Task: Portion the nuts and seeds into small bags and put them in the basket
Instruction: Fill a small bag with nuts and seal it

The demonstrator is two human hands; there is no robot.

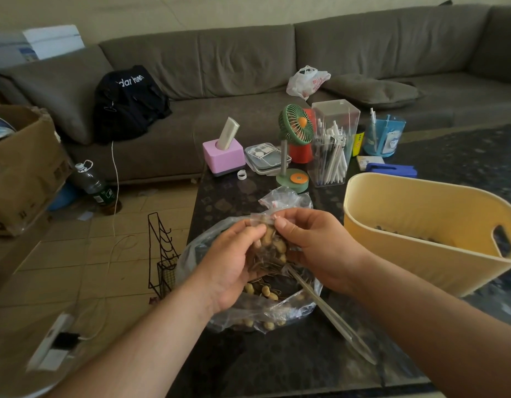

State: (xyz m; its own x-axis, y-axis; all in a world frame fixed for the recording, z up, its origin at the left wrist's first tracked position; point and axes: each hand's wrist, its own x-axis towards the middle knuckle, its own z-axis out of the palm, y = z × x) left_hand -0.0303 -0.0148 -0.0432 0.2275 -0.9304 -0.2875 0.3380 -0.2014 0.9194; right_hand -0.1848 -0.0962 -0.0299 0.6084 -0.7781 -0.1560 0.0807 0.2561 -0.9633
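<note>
A small clear bag filled with peanuts and sunflower seeds hangs between both hands above a large clear plastic bag of the same mix on the dark table. My left hand grips the small bag's left side and pinches its top edge. My right hand pinches the top edge from the right. A long clear spoon lies with its head in the large bag, handle pointing toward me. The yellow basket stands to the right with dark seeds showing inside.
An empty small bag lies just behind my hands. Further back on the table stand a green desk fan, a clear pen holder, a pink box and a blue cup. A wire rack stands on the floor at the table's left edge.
</note>
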